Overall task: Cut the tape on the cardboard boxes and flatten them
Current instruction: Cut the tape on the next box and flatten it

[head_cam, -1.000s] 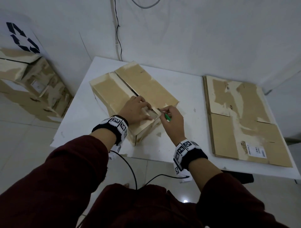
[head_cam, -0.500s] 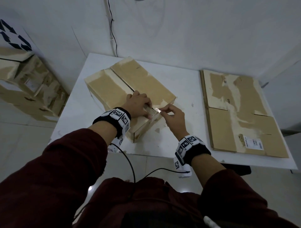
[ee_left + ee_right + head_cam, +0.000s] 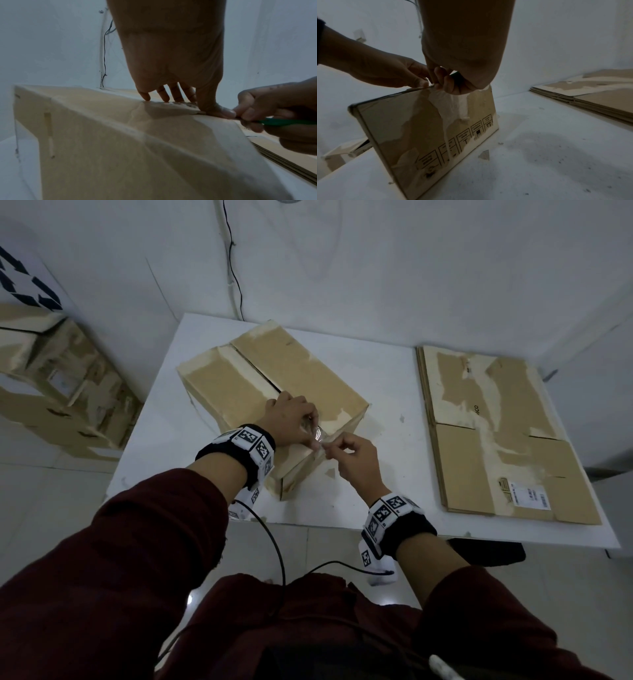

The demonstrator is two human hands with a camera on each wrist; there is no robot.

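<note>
Fingers (image 3: pixel 310 419) on box (image 3: pixel 239 378), white table (image 3: pixel 383 371) (pale walls)

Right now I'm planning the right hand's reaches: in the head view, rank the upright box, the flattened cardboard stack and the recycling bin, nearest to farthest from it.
1. Upright box: at the right hand, whose fingers are at its near top edge.
2. Flattened cardboard stack: on the table's right side.
3. Recycling bin: on the floor, far left, beyond the table.
</note>
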